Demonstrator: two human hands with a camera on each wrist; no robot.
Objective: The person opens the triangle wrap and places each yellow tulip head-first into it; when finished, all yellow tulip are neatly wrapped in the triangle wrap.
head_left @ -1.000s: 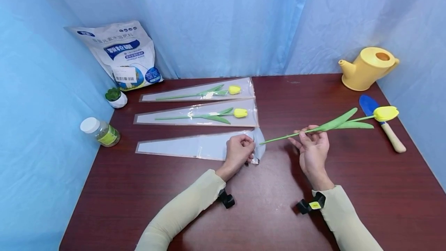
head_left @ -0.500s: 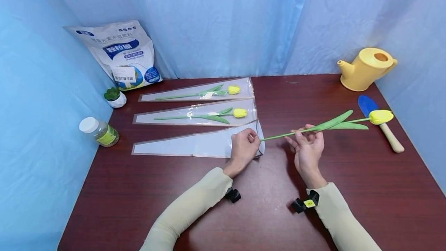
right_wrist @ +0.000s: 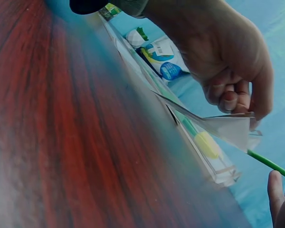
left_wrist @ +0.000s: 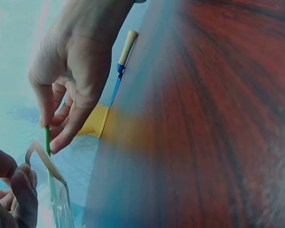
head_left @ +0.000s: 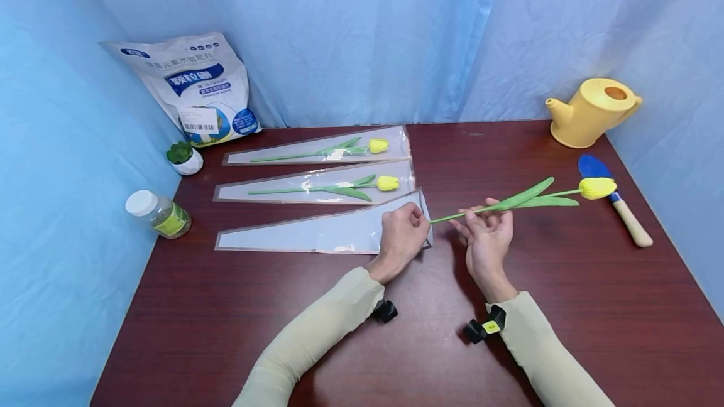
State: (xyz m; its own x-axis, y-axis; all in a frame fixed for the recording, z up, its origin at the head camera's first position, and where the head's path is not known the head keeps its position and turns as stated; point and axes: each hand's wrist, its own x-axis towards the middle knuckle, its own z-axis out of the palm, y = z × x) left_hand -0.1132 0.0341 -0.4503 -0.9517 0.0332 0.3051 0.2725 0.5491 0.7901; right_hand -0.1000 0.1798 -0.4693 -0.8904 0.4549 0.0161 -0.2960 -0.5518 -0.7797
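Note:
My left hand point(head_left: 403, 231) pinches the wide mouth of a clear-and-white flower sleeve point(head_left: 317, 231), lifting that edge off the table. The right hand point(head_left: 489, 247) holds a yellow tulip point(head_left: 526, 196) by its green stem between thumb and fingers, bloom pointing right. In the left wrist view the stem point(left_wrist: 47, 137) runs down into the sleeve's parted mouth point(left_wrist: 59, 173), its lower part showing green through the film. From the right wrist, the sleeve point(right_wrist: 228, 130) gapes under the left fingers, with the stem point(right_wrist: 268, 164) at its opening.
Two sleeves point(head_left: 271, 182) point(head_left: 254, 157) with tulips inside lie behind. A fertilizer bag point(head_left: 195, 86), potted succulent point(head_left: 186, 159) and lidded jar point(head_left: 161, 213) stand at left. At right are a yellow watering can point(head_left: 591, 115) and a blue trowel point(head_left: 630, 222) with a pale handle.
The right hand has moved left with the tulip, bringing its stem end into the sleeve's mouth. My left hand has shifted slightly right and up, raising and spreading the sleeve's edge.

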